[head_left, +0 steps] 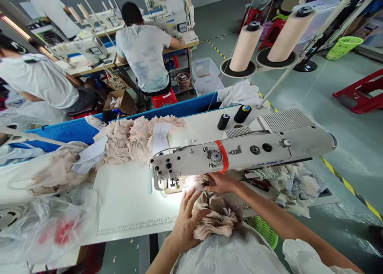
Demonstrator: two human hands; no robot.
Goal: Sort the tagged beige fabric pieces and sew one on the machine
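Observation:
A bunched, ruffled piece of beige fabric (214,222) lies at the table's front edge, partly in my lap and partly under the arm of a white sewing machine (245,152). My left hand (189,218) presses on its left side, fingers stretched forward near the lit needle area (173,183). Farther right, my right hand (223,183) reaches beneath the machine arm and grips the far part of the fabric; its fingertips are partly hidden. The machine's lamp shines on the cloth between the hands and the needle.
Ruffled beige pieces (139,136) with paper slips are heaped behind the machine's left end. Plastic bags (50,222) lie left. Fabric scraps (302,184) and scissors (259,184) sit right. Thread cones (247,46) stand above. Co-workers (143,54) sit beyond a blue cloth trough (185,106).

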